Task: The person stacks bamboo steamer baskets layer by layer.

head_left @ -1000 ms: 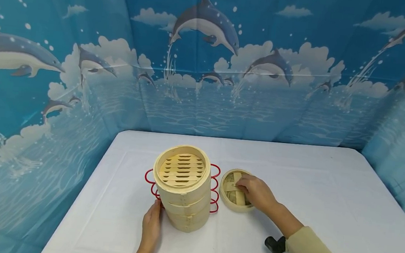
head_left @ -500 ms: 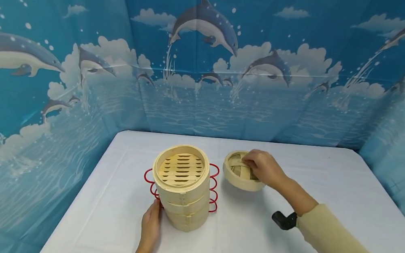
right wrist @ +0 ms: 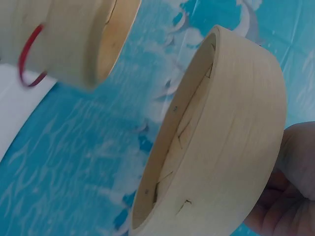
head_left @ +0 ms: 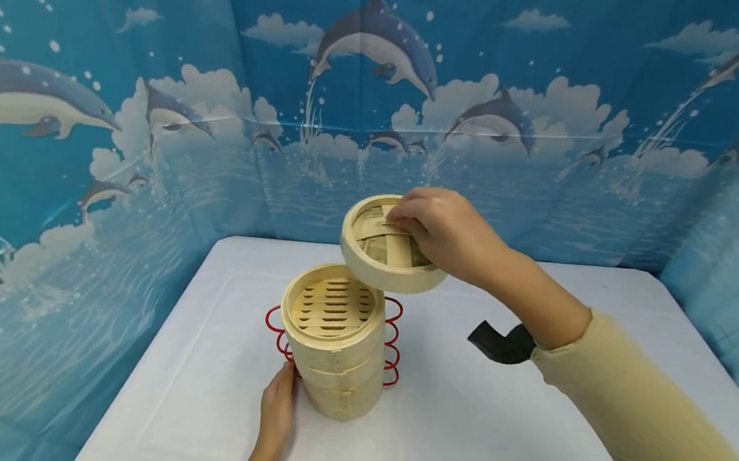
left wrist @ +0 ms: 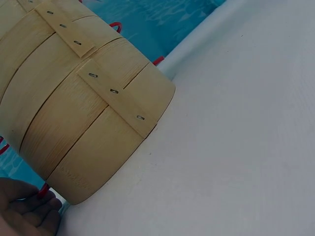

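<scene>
A stack of bamboo steamer baskets (head_left: 338,365) stands on the table, its top basket uncovered and showing a slatted base (head_left: 333,309). Red loop handles (head_left: 392,355) stick out on both sides. Low on the stack's left side, my left hand (head_left: 277,406) pinches a red handle (left wrist: 43,190) between thumb and curled fingers. My right hand (head_left: 452,232) grips the woven strap on top of the bamboo steamer lid (head_left: 392,273), holding it in the air above and right of the stack, slightly tilted. The right wrist view shows the lid's rim (right wrist: 241,123) apart from the top basket (right wrist: 74,39).
The white-covered table (head_left: 510,437) extends right and in front of the stack. Behind it hangs a blue dolphin-print curtain (head_left: 266,198). A black device (head_left: 502,343) is fixed at the right wrist, beside the beige sleeve (head_left: 645,420).
My right hand has lifted the steamer lid off the table and carried it up and left, close to the stack's top. The left hand and the stack have stayed in place.
</scene>
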A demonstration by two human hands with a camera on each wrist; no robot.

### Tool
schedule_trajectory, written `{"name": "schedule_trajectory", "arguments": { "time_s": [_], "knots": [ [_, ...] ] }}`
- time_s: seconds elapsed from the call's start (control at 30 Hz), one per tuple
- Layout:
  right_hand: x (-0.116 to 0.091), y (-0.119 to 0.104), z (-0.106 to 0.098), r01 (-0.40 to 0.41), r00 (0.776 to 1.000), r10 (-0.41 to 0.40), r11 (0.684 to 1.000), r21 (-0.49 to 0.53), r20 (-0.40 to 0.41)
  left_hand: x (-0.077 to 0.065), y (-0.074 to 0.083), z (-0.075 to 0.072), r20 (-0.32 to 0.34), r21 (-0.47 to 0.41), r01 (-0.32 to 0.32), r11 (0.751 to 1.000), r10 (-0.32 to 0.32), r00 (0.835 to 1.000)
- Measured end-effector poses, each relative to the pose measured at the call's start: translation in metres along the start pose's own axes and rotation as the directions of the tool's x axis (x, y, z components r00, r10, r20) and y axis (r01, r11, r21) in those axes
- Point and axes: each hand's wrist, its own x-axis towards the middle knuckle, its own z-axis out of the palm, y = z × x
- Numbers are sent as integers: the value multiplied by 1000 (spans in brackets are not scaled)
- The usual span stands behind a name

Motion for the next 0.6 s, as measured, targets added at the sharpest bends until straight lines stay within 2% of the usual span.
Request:
{"name": "schedule_trajectory", "arguments": {
  "time_s": [0.23, 0.4, 0.6],
  "knots": [
    [12, -29, 25, 71, 994, -76, 996, 54, 82, 0, 1, 2, -10, -4, 0, 1000, 0, 1000],
    [14, -36, 44, 92, 985, -103, 992, 80, 136, 1, -1, 1, -11, 6, 5, 1000, -5, 1000],
    [15, -39, 57, 90, 979, -105, 992, 88, 174, 2, -2, 1, -11, 17, 9, 1000, -8, 1000]
  ]
}}
